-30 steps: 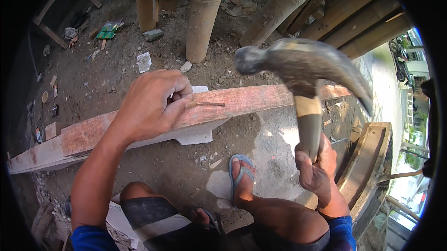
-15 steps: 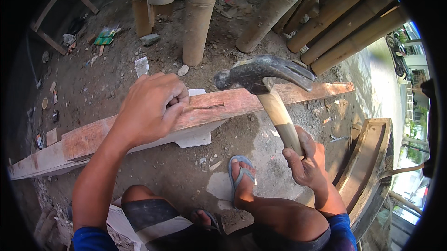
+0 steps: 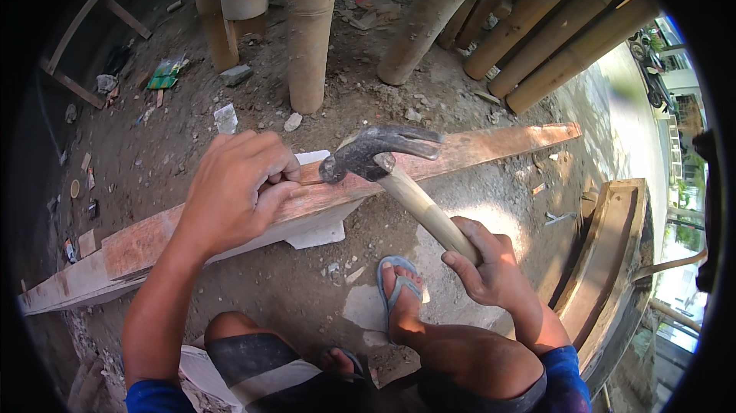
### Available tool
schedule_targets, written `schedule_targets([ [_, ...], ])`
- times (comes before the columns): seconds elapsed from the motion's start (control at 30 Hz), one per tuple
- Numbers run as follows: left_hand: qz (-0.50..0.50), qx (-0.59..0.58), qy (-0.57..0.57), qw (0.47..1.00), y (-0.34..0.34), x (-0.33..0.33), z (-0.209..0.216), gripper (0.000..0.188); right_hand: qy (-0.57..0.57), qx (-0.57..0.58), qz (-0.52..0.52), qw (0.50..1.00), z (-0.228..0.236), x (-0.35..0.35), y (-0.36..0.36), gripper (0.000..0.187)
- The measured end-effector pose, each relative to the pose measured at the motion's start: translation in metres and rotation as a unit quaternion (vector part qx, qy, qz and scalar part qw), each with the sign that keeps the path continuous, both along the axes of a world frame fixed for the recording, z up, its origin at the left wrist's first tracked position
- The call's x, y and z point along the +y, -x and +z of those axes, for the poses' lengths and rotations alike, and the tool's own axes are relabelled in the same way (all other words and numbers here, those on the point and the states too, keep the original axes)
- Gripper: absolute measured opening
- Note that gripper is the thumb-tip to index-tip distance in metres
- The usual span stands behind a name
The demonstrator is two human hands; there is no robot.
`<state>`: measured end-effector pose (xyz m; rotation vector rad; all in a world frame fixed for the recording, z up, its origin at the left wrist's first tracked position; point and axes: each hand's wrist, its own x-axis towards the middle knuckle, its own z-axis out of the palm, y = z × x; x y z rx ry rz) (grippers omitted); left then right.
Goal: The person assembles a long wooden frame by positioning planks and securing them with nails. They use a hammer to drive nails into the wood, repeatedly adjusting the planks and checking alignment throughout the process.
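Note:
A long reddish wooden beam (image 3: 491,143) lies across the ground in front of me. My left hand (image 3: 238,187) rests over it, thumb and fingers pinched on a thin rusty nail (image 3: 312,182), of which little shows now. My right hand (image 3: 487,263) grips the light wooden handle of a claw hammer (image 3: 383,154). The dark hammer head is just right of my left fingertips, over the beam, its round face toward the nail. Whether the face touches the nail I cannot tell.
Thick bamboo poles (image 3: 313,37) stand beyond the beam. A white block (image 3: 318,235) sits under it. My sandaled foot (image 3: 400,290) is on the near side. At right stands a wooden trough-like frame (image 3: 602,252). Rubble and a green wrapper (image 3: 165,73) litter the dirt.
The hammer has come left and down, its head now close to my left fingers and covering most of the nail. My left hand keeps its pinch; the view has shifted slightly.

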<state>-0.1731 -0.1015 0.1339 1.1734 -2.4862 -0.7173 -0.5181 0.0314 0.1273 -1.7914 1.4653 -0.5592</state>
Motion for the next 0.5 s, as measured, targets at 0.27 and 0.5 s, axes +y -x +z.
schedule_targets([
  [0.27, 0.03, 0.034, -0.013, 0.999, -0.001, 0.0, -0.005, 0.009, 0.046, -0.088, -0.052, 0.994, -0.011, -0.06, -0.047, 0.047],
  [0.5, 0.029, 0.063, -0.048, 0.996, -0.002, -0.001, 0.0, 0.009, 0.069, -0.172, -0.014, 0.983, -0.022, -0.096, -0.091, 0.048],
])
